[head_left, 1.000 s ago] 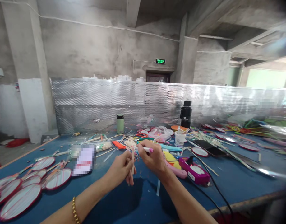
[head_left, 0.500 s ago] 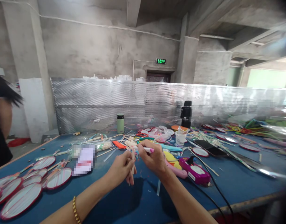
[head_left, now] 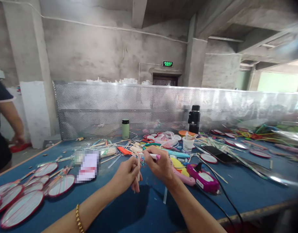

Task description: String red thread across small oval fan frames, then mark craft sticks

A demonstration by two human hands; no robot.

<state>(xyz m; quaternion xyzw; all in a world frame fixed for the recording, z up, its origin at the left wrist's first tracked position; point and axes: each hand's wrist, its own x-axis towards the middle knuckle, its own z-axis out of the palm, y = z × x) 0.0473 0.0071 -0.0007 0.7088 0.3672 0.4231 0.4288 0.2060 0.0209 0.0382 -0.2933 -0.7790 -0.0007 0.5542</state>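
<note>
My left hand (head_left: pixel 126 176) pinches a thin flat wooden stick (head_left: pixel 138 168), held upright above the blue table (head_left: pixel 129 210). A gold bracelet sits on that wrist. My right hand (head_left: pixel 158 164) grips a white pen with a pink cap (head_left: pixel 154 156) lying sideways, its tip near the top of the stick. Both hands meet in the middle of the view, just above the tabletop. Right of them lies a purple and white glue gun (head_left: pixel 203 179) with a black cable.
Red-rimmed round fans (head_left: pixel 20 208) lie at the left front. Sticks, a white cup (head_left: pixel 187 143), a green flask (head_left: pixel 125 128), a black flask (head_left: pixel 194 118) and a phone (head_left: pixel 218 153) crowd the middle. A perforated metal screen (head_left: pixel 90 106) backs the table. Another person (head_left: pixel 4 129) stands at far left.
My hands, the stick and the pen have stayed put. A person has come into view at the far left edge and now stands beside the table.
</note>
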